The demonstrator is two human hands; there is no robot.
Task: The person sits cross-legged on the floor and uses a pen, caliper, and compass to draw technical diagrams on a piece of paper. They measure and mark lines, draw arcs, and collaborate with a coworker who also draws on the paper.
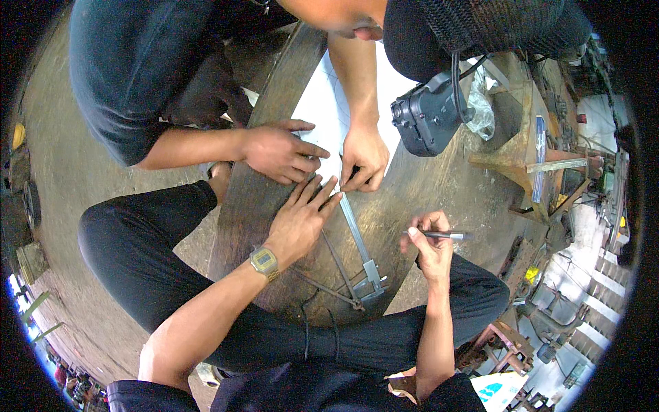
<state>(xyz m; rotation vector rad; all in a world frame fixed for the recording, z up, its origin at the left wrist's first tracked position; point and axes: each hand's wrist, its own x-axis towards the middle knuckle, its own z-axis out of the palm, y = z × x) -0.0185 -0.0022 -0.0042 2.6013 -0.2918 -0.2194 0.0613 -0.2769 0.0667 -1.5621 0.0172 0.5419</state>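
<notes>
My left hand, with a gold watch on its wrist, lies flat with fingers stretched at the near edge of a white paper sheet. Its fingertips reach the upper end of a metal vernier caliper, which lies on the wooden bench. Off to the right, my right hand is raised, slightly blurred, with a dark pen held between thumb and fingers. A thin two-legged metal divider rests beside the caliper, close to my lap.
Across the bench, a co-worker's left-side hand rests on the paper; the other hand pinches near the caliper's tip. That person wears a black head-mounted device. A clear plastic bag and a metal frame stand at right.
</notes>
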